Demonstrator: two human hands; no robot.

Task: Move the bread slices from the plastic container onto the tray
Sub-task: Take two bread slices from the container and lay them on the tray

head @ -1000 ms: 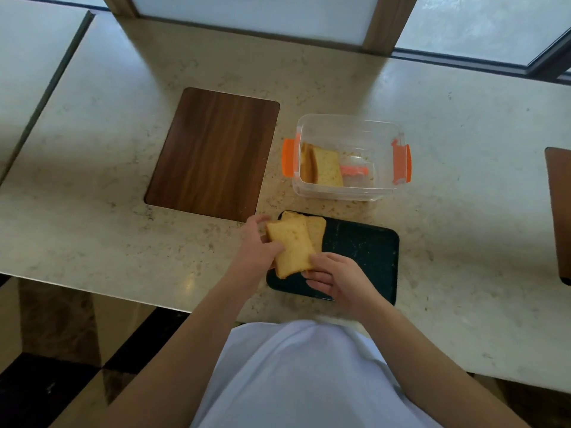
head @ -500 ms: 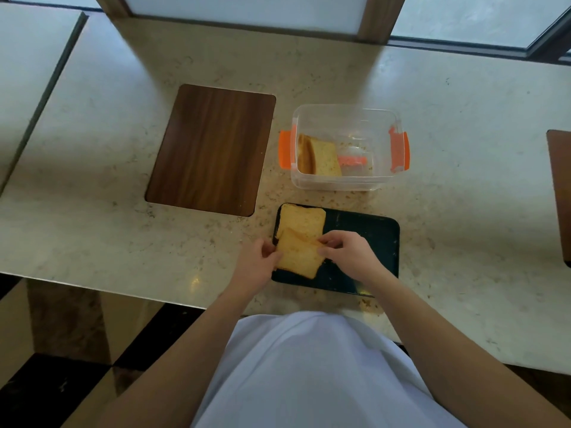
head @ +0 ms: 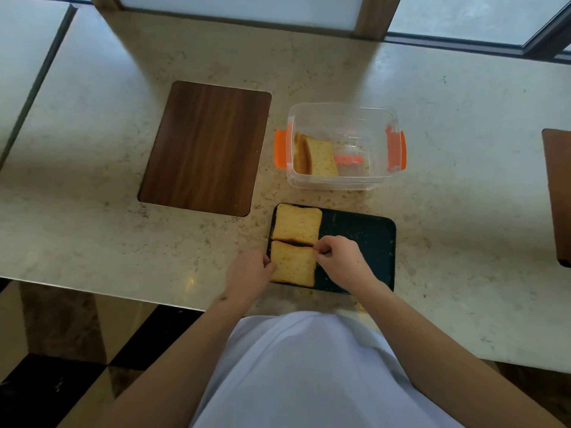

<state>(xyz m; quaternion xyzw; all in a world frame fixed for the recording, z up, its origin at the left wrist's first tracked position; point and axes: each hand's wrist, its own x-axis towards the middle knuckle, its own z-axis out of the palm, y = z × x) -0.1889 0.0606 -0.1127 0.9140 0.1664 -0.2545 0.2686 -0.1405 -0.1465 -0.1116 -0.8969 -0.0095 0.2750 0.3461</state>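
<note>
A dark tray point(head: 364, 242) lies on the stone counter right in front of me. Two bread slices lie flat on its left half: a far slice point(head: 296, 223) and a near slice point(head: 293, 267), edge to edge. My left hand point(head: 248, 274) touches the near slice's left edge. My right hand point(head: 343, 261) pinches its upper right corner. Behind the tray stands the clear plastic container point(head: 380, 177) with orange clips. Bread slices point(head: 318, 157) lean upright against its left wall.
A brown wooden board point(head: 205, 148) lies on the counter left of the container. Another brown board point(head: 559, 196) shows at the right edge. The counter's front edge runs just under my hands, with a checkered floor below.
The near slice was held over the far slice a second ago. It has come down toward me and now lies flat on the tray below the far slice, both hands still on it.
</note>
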